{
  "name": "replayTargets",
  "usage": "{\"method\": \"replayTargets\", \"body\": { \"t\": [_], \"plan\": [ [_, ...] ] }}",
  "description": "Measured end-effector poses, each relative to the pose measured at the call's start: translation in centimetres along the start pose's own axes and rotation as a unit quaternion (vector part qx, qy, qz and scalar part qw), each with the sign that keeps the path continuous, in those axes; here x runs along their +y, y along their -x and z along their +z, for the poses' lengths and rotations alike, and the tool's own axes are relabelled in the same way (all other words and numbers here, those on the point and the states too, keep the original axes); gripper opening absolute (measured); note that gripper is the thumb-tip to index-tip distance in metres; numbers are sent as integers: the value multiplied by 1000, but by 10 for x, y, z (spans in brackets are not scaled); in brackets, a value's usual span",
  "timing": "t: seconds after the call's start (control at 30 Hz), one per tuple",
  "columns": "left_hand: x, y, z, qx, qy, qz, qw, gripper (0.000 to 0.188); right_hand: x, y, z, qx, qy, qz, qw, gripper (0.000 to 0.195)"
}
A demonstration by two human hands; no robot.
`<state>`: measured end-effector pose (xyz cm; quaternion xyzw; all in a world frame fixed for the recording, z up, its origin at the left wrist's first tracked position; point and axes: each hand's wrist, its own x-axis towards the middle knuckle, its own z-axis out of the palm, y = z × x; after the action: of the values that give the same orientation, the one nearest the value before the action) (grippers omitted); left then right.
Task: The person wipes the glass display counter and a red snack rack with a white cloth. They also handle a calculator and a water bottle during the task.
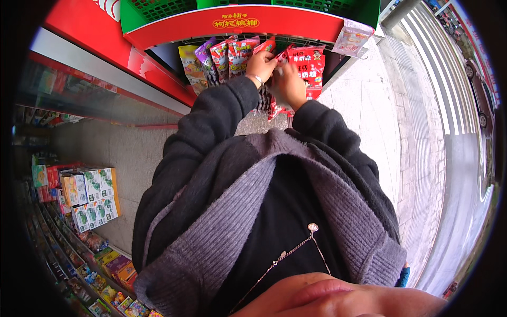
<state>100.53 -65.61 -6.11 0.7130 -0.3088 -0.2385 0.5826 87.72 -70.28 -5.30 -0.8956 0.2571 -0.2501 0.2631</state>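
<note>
My left hand point(262, 66), with a bracelet at its wrist, is up at the row of hanging snack bags. Its thumb and fingertips close on the top edge of a red bag point(283, 54). Blurred, my right hand point(292, 86) is just beside it, over the lower part of the red bags; its fingers are partly hidden. To the right hangs a large red candy bag point(313, 71) bearing writing. On the left are red-and-white bags point(241, 59), a purple bag point(206, 57) and a yellow bag point(193, 67).
Above the bags runs a red display-rack panel point(178, 27) with green baskets point(154, 10) over it. A clear packet point(350, 37) hangs at its right corner. A glass-fronted counter point(99, 89) is at left, stacked cartons point(97, 194) below, pavement point(380, 95) and a parked car point(479, 95) at right.
</note>
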Motion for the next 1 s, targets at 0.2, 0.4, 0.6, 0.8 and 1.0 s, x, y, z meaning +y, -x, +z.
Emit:
{"method": "replayTargets", "body": {
  "t": [0.2, 0.4, 0.6, 0.8, 1.0],
  "plan": [
    [-9, 22, 2, 32, 33, 47, 998, 26, 78, 57, 45, -213, -85, 10, 973, 28],
    [14, 22, 1, -69, -21, -79, 994, 42, 50, 56, -22, -134, -201, 102, 965, 32],
    [-13, -8, 15, 104, 54, 89, 989, 19, 56, 67, -26, -140, -265, 100, 949, 34],
    [35, 46, 8, 3, 72, 209, 975, 49, 40, 48, -68, -52, -346, 105, 931, 27],
    [68, 80, -3, -167, 297, 132, 931, 37, -58, 15, -115, 5, -605, -34, 796, 54]
  ]
}}
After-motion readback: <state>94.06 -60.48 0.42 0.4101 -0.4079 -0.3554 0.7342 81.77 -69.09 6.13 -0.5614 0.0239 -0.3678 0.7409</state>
